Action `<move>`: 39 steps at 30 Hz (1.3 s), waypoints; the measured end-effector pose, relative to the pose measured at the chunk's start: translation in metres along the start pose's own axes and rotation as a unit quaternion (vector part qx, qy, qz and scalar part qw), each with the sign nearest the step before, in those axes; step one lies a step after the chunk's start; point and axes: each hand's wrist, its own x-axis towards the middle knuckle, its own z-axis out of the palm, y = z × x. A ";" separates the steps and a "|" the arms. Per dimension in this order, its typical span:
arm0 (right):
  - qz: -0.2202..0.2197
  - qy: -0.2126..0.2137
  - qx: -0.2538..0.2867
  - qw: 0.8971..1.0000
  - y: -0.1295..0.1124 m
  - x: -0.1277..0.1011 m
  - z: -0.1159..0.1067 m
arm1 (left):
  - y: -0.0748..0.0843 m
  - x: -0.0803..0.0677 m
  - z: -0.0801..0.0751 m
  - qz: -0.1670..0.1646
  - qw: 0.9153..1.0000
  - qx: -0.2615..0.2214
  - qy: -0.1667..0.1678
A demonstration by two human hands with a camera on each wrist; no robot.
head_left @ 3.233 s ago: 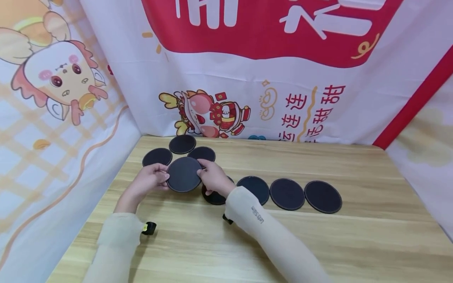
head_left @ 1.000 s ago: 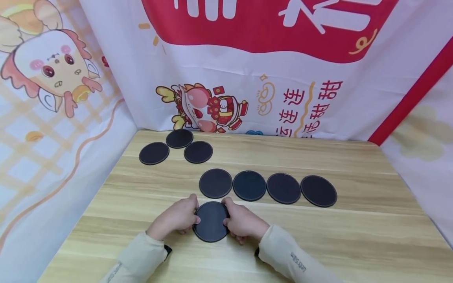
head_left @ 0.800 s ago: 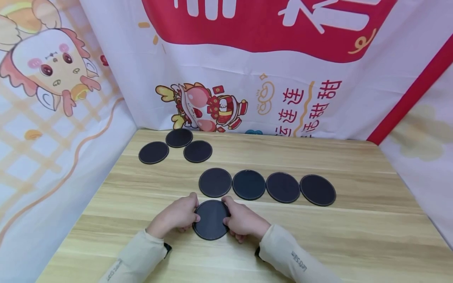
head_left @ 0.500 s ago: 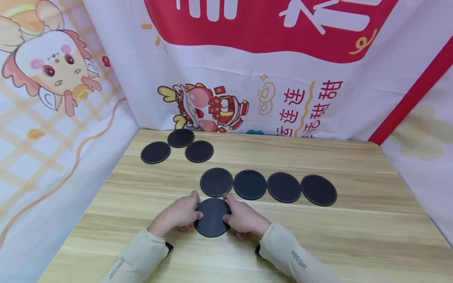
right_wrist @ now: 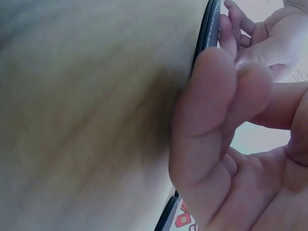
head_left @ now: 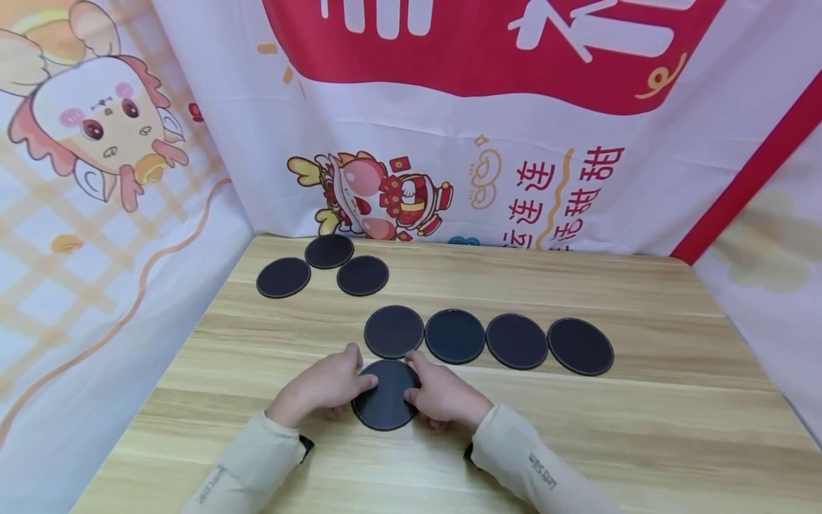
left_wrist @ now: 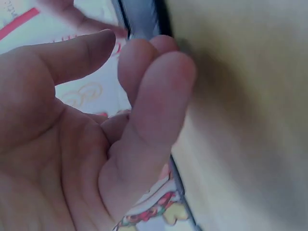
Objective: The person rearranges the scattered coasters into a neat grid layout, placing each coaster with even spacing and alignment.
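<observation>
A round black coaster (head_left: 385,407) with a stitched edge lies on the table, just in front of the leftmost coaster (head_left: 394,332) of a row. My left hand (head_left: 324,385) holds its left side, thumb over the top and fingers at the rim. On the opposite side my right hand (head_left: 446,392) holds it likewise, thumb on the upper face. In the left wrist view the coaster's edge (left_wrist: 144,19) stands by the fingertips. The right wrist view shows the stitched rim (right_wrist: 208,33) beyond the right fingers, which hide part of it.
The row continues rightward with more coasters (head_left: 454,335) (head_left: 516,341) (head_left: 581,346). Three others (head_left: 329,251) (head_left: 284,277) (head_left: 362,275) lie at the back left of the wooden table (head_left: 546,442). Printed cloth (head_left: 411,114) hangs behind and at the sides.
Both hands carried the coaster from near the back-left group toward the front, set it down, then slid it slightly forward to the row. The left thumb now reaches farther over it.
</observation>
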 end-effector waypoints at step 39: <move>0.113 0.019 0.132 0.985 -0.022 0.187 -0.103 | -0.015 0.179 -0.070 -0.068 0.982 -0.060 0.164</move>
